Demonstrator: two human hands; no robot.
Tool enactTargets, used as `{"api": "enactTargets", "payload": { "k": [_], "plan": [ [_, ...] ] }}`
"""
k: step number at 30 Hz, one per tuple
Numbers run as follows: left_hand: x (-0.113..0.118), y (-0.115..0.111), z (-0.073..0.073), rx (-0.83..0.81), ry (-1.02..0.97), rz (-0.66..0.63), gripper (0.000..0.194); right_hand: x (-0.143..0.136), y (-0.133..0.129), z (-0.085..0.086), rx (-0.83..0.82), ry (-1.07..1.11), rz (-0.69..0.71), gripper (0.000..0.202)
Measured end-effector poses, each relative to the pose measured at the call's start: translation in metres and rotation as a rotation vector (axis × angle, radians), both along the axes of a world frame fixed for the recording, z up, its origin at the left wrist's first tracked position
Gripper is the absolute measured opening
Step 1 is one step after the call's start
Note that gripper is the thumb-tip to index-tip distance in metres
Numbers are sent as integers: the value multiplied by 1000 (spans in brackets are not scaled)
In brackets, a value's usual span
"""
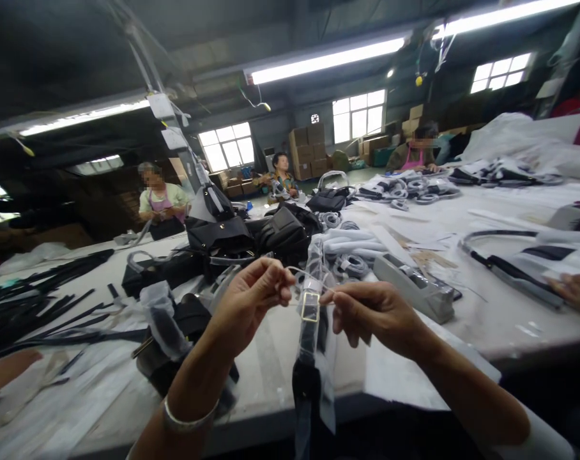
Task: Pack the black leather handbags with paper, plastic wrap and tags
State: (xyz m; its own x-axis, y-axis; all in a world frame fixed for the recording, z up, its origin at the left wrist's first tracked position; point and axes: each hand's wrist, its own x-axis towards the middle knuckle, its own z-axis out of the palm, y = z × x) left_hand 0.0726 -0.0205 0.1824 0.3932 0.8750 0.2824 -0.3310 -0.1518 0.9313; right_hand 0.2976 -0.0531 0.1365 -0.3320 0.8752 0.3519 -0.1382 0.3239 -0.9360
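Note:
A black strap (309, 338) wrapped in clear plastic hangs over the table's front edge, its gold rectangular buckle (311, 306) facing up. Around the wrapped strap, just above the buckle, loops a thin white string (306, 273). My left hand (259, 297) is closed in a pinch on one side of this string, left of the buckle. On the other side, my right hand (373, 313) pinches the string between thumb and forefinger, its fingertips close to the buckle's right edge. The other fingers of that hand curl below.
Black bags (223, 236) crowd the table left of centre, with a plastic-wrapped strap (163, 319) beside my left forearm. To the right sit a grey box (414, 287) and rolled straps (352, 265). Other people's hands reach in at both sides; several people work behind.

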Motion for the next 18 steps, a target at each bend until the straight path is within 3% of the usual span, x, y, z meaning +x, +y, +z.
{"api": "enactTargets", "payload": {
  "k": [2,5,8,13,18],
  "plan": [
    [-6,0,-24,-78,113,8,20,14,-6,-8,-110,-126,2,41],
    [-14,4,-57,-141,237,134,31,29,-7,-23,-269,-315,-42,47],
    [-16,9,-81,-143,376,190,33,32,-3,-37,-373,-442,-83,46],
    [-5,11,-98,-46,556,-71,32,17,5,-49,-420,-537,-21,45],
    [6,15,-103,24,597,-148,29,-2,11,-45,-377,-492,45,49]
  ]
}}
